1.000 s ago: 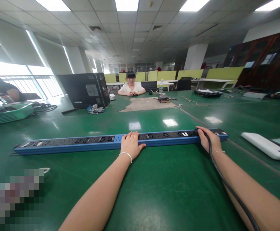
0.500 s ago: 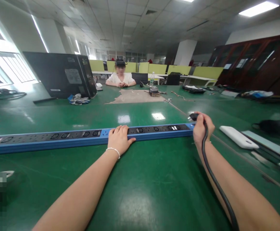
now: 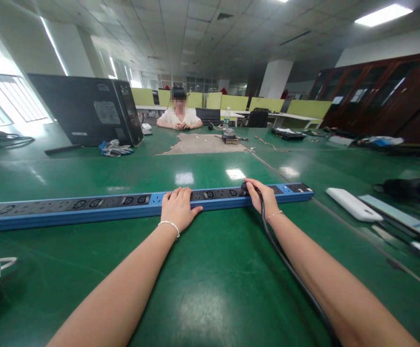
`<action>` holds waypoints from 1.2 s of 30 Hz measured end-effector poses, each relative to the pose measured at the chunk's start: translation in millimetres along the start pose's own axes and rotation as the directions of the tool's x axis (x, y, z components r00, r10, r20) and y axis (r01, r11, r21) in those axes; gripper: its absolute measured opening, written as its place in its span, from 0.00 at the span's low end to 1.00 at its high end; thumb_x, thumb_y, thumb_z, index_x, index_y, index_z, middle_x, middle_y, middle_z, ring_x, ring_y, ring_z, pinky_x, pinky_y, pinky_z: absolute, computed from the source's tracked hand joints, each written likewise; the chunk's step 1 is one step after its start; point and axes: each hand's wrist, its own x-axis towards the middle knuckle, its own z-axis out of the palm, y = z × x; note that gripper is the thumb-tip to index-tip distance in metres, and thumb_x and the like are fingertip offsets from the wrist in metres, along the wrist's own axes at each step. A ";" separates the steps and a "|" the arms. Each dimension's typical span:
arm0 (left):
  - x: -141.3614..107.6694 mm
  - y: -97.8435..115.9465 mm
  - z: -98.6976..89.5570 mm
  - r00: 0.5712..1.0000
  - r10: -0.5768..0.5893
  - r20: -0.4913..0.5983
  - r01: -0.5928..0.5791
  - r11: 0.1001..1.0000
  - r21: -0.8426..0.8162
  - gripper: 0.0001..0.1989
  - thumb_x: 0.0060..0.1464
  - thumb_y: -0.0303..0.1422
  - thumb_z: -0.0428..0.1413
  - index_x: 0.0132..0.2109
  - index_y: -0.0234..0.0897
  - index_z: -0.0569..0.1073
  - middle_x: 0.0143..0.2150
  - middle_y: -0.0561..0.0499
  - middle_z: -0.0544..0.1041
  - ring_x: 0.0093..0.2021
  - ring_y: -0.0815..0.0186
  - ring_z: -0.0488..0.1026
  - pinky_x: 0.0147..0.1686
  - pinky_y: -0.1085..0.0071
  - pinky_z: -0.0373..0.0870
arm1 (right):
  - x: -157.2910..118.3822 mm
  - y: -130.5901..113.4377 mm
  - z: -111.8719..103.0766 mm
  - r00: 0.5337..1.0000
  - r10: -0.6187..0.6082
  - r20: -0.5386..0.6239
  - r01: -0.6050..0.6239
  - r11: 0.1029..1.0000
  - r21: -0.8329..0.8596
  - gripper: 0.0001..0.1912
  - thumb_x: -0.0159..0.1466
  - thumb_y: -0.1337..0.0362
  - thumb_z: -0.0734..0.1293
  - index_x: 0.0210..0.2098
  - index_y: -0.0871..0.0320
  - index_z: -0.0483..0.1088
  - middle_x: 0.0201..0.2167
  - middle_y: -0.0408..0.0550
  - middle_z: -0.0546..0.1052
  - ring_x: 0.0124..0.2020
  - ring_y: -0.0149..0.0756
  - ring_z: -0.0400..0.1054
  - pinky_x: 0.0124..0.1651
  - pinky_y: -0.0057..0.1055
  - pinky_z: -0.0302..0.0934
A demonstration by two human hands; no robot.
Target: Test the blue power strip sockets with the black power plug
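Observation:
A long blue power strip (image 3: 87, 215) with black socket sections lies across the green table. My left hand (image 3: 177, 206) is laid over its middle, fingers over the top and thumb along the near side, gripping it. Farther right, my right hand (image 3: 262, 195) is closed around a black plug (image 3: 245, 188), which is down at the strip's sockets. Whether its pins are in a socket is hidden by the fingers. A thick black cable (image 3: 285, 262) runs from the plug under my right wrist and along the forearm to the bottom edge.
At right lie a white box-like device (image 3: 352, 204) and a pale flat panel (image 3: 398, 212). A black case (image 3: 87, 111) and gloves (image 3: 115, 148) stand at the back left. Across the table sits a person (image 3: 179, 115), near a bottle (image 3: 226, 118) and a round metal part (image 3: 229, 135).
My right hand has moved left from the strip's right end, bringing the plug down onto its sockets. The left hand has stayed on the strip.

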 end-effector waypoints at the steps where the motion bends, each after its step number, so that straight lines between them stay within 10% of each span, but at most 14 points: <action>1: 0.0 -0.2 0.2 1.000 0.002 -0.005 -0.002 1.000 -0.002 0.25 0.51 0.47 0.53 0.52 0.39 0.64 0.55 0.44 0.70 0.57 0.55 0.62 0.55 0.57 0.54 | 0.0 -1.6 -0.2 1.000 -0.002 0.001 0.002 1.000 -0.018 0.18 0.63 0.54 0.57 0.41 0.54 0.74 0.39 0.48 0.78 0.42 0.42 0.72 0.48 0.38 0.65; 15: 0.3 -0.7 4.3 1.000 -0.008 -0.020 0.008 1.000 -0.003 0.25 0.50 0.46 0.54 0.53 0.39 0.65 0.56 0.43 0.70 0.58 0.54 0.62 0.56 0.56 0.53 | -14.3 -19.2 5.4 0.994 -0.027 0.103 0.065 0.923 -0.380 0.17 0.65 0.63 0.56 0.49 0.55 0.71 0.46 0.49 0.76 0.45 0.40 0.72 0.55 0.40 0.60; 28: -0.1 -2.1 4.2 0.999 -0.002 -0.039 0.001 1.000 -0.028 0.25 0.49 0.46 0.55 0.52 0.38 0.65 0.54 0.42 0.71 0.57 0.54 0.63 0.55 0.56 0.53 | -7.0 -27.6 8.8 0.939 0.084 -0.333 -0.054 0.994 0.097 0.19 0.64 0.56 0.56 0.44 0.59 0.73 0.42 0.51 0.77 0.44 0.38 0.71 0.50 0.35 0.63; 36: 0.1 -1.0 3.4 0.999 -0.015 -0.041 0.014 0.999 -0.034 0.25 0.48 0.46 0.56 0.51 0.38 0.66 0.54 0.42 0.71 0.56 0.54 0.63 0.55 0.57 0.53 | -14.4 -56.2 40.9 0.999 0.044 -0.011 -0.040 0.966 0.257 0.17 0.63 0.55 0.58 0.42 0.56 0.74 0.42 0.47 0.77 0.46 0.38 0.70 0.51 0.36 0.62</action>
